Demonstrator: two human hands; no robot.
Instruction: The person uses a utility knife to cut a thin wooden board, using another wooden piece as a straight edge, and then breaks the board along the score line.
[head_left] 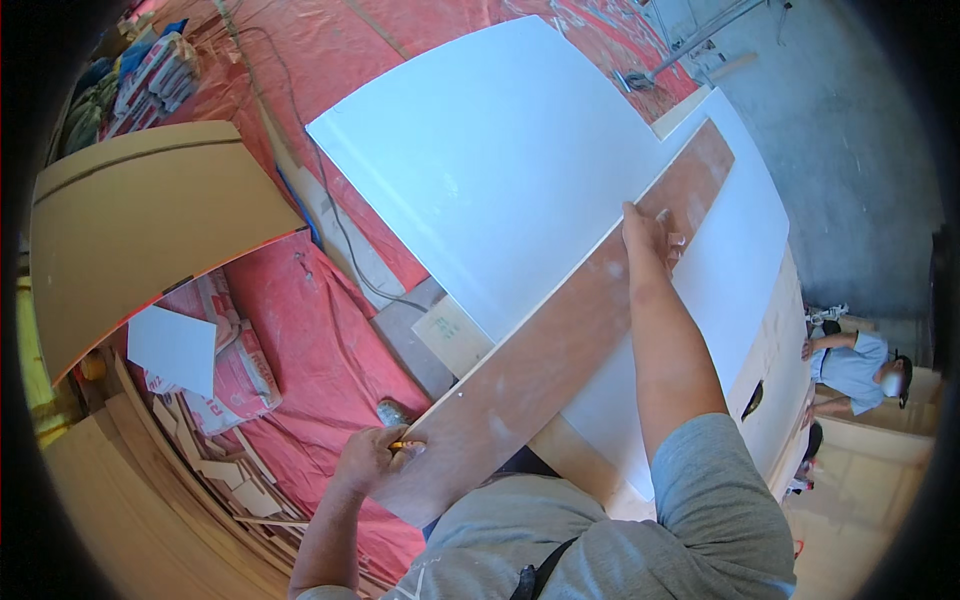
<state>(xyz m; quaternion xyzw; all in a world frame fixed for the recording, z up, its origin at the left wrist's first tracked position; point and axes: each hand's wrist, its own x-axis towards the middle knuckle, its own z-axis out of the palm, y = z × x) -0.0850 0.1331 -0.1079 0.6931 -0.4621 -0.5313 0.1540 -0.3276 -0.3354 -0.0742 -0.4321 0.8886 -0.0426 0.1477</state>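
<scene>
A long, narrow brown board (pixel 540 375) with dusty pale smears slants across a large white sheet (pixel 490 150). Its near left end reaches past the sheet toward my body. My left hand (pixel 368 458) is closed at that end, gripping the board's edge, with a small yellow tool (pixel 405 444) between the fingers; its exact kind is unclear. Farther up the board, my right hand (pixel 652 238) is bent over it with curled fingers, holding it. More white sheet (pixel 745 215) shows along the board's right side.
A brown panel (pixel 165 210) stands at left beside bags (pixel 240 375) and wood offcuts (pixel 235 480). Red sheeting (pixel 310 330) covers the floor, with a cable (pixel 345 220) across it. At far right, another person (pixel 855 370) rests hands by the work surface. Stacked bags (pixel 155 80) lie far left.
</scene>
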